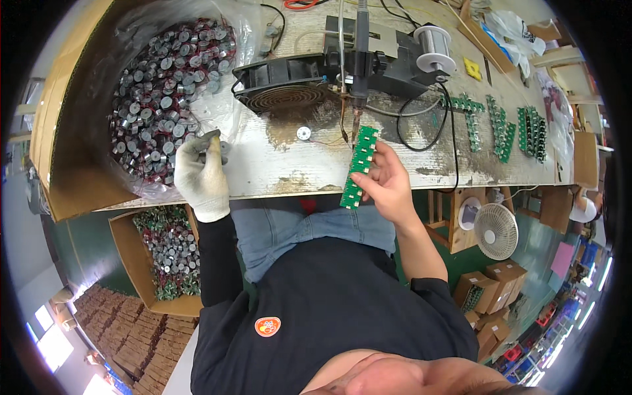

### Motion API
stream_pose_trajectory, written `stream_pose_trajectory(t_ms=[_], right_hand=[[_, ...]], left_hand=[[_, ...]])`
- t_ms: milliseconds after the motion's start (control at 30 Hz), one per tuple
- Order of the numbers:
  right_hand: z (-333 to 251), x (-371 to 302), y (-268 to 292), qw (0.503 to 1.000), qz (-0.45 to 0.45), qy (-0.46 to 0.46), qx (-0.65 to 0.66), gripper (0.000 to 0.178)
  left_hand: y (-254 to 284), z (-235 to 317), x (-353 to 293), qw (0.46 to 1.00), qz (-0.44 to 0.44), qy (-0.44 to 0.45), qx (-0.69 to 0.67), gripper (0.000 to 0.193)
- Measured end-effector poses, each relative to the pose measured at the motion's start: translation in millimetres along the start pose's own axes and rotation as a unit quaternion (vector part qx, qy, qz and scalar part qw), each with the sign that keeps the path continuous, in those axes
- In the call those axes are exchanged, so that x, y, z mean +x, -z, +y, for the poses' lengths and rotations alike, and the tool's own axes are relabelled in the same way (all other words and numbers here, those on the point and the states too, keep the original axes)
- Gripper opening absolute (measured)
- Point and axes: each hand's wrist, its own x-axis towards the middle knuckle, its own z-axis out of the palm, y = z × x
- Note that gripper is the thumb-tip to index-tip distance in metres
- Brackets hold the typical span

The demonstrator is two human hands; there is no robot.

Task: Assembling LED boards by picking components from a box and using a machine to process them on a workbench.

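Observation:
My right hand (385, 181) holds a green circuit board strip (359, 168) between thumb and fingers, tilted over the table's front edge. The strip's upper end is at the tip of a soldering iron (356, 118) clamped upright; whether they touch I cannot tell. To the left of the strip lies a round white disc part (303, 133) with thin wires running toward the strip. My left hand (203, 176), in a white glove, has its fingers closed at the edge of a clear bag, with a small round metal part (225, 147) showing beside the fingertips.
Many wired round metal parts (164, 85) fill the bag inside a cardboard box (79, 158). A black fan (283, 85) and solder spool (434, 49) stand behind. Several green board strips (503, 128) lie at right. A loose cable (454, 145) crosses the table edge. Below left is another filled box (138, 263).

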Motion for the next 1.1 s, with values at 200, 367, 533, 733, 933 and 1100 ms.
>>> stream_pose_trajectory(t_ms=[200, 367, 533, 733, 933, 1100], right_hand=[[5.7, -2.5, 6.5, 0.999, -0.014, 0.029, -0.027, 0.075], [0.3, -5.1, 8.1, 0.999, -0.008, 0.002, -0.04, 0.077], [-1.3, -5.6, 10.6, 0.998, -0.031, -0.038, -0.027, 0.076], [-0.8, -11.2, 5.1, 0.998, -0.047, -0.035, 0.022, 0.074], [-3.6, -16.1, 3.8, 0.996, -0.06, -0.056, 0.018, 0.071], [-5.6, -18.8, 3.6, 0.997, -0.058, -0.055, 0.013, 0.071]], left_hand=[[-21.1, 19.5, -27.6, 0.975, -0.133, 0.119, -0.13, 0.036], [-39.8, 16.7, -60.0, 0.934, -0.203, 0.223, -0.189, 0.031], [-52.9, 28.4, -67.8, 0.944, -0.233, 0.206, -0.112, 0.021], [-70.1, 28.7, -76.7, 0.953, -0.257, 0.158, -0.037, 0.012], [-82.1, 34.6, -81.2, 0.938, -0.317, 0.137, -0.027, 0.011], [-87.2, 38.9, -75.2, 0.892, -0.346, 0.275, -0.09, 0.015]])
